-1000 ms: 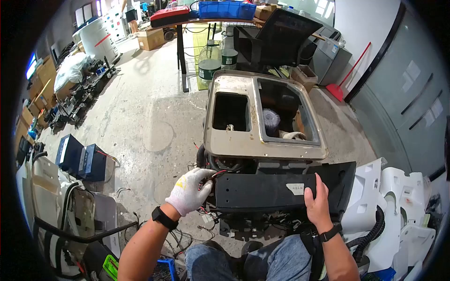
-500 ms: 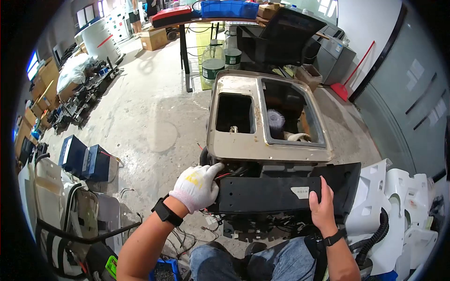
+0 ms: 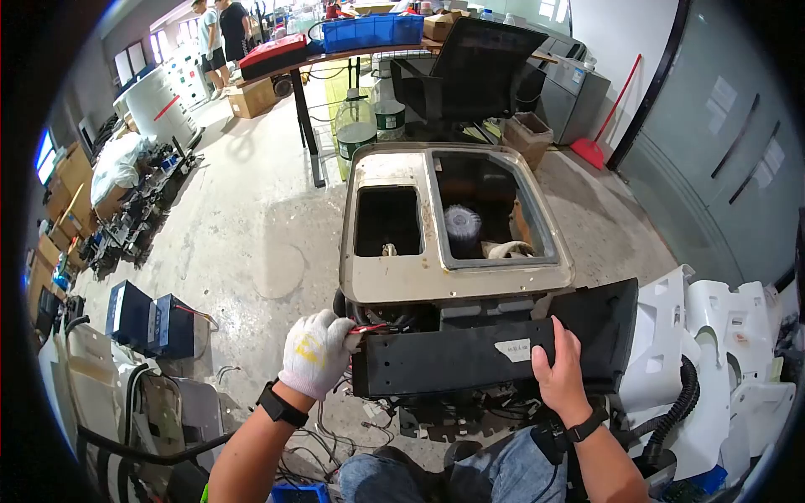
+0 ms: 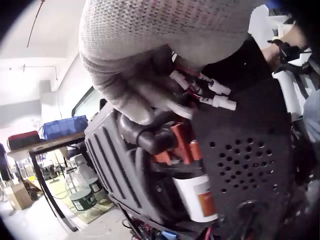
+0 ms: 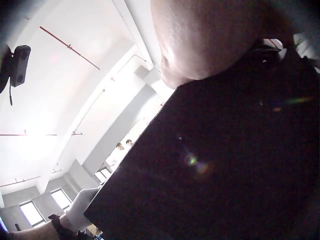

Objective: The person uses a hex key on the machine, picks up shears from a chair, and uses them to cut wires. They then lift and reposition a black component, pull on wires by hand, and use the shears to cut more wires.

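My knees in jeans [image 3: 402, 474] sit at the bottom of the head view, and just past them I hold a long black panel [image 3: 457, 359] across the near end of the machine. My right hand [image 3: 560, 373], bare, is clamped on the panel near its right end, with the thumb on the face beside a pale label [image 3: 513, 350] and the fingers hooked over the top edge. From the right wrist only my palm [image 5: 215, 40] and the panel's dark surface [image 5: 225, 170] show. My left hand [image 3: 317, 352], in a white knit glove, is at the panel's left end, its fingers curled round a wire bundle [image 4: 207, 92] with white connectors and red leads, right against the panel's perforated part [image 4: 250, 165].

Behind the panel stands the beige machine housing [image 3: 394, 281] with two open compartments; a round brush [image 3: 462, 225] sits in the right one. White plastic covers [image 3: 721, 335] lie to my right, two black batteries [image 3: 147, 314] to my left on the concrete floor [image 3: 260, 210]. Farther off, a bench [image 3: 335, 54] carries a blue crate [image 3: 373, 29].
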Motion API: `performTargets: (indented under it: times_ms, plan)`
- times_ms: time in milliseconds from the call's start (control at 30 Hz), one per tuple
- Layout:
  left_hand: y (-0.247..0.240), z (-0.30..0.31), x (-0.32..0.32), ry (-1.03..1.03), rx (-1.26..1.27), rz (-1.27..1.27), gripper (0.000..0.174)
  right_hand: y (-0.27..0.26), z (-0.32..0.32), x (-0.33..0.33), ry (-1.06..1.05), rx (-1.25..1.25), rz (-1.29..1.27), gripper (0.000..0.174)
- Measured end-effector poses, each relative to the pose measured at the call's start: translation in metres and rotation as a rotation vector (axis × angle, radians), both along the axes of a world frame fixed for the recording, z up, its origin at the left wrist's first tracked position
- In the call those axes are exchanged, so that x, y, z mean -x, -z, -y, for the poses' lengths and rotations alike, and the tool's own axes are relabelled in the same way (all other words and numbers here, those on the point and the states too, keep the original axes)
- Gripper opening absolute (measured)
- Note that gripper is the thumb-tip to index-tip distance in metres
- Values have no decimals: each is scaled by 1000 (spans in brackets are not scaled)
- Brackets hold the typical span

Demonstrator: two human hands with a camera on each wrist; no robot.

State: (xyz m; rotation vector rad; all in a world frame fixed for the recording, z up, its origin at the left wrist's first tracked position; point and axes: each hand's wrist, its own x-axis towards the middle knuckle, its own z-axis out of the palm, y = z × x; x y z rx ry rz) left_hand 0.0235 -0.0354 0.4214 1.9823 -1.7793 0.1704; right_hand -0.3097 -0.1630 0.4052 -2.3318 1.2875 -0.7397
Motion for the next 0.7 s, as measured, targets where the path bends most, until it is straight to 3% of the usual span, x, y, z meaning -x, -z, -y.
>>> performTargets:
  times_ms: [167, 233, 400, 433, 600, 700]
  plan:
    - [-18, 19, 5, 7, 99, 6, 9, -1, -1, 1, -8, 2, -1, 61]
    - [-23, 23, 12, -7, 62, -280, 8, -1, -1, 1, 2, -5, -3, 61]
    - [-43, 26, 22, 27, 56, -444, 9, -1, 0, 1, 3, -4, 7, 62]
    - [-42, 25, 19, -23, 29, -540, 10, -2, 0, 0, 1, -9, 9, 62]
    - [-14, 15, -3, -98, 13, -466, 10, -3, 0, 0, 3, -14, 12, 62]
    - [4, 11, -9, -163, -65, -673, 10, -2, 0, 0, 3, -9, 15, 61]
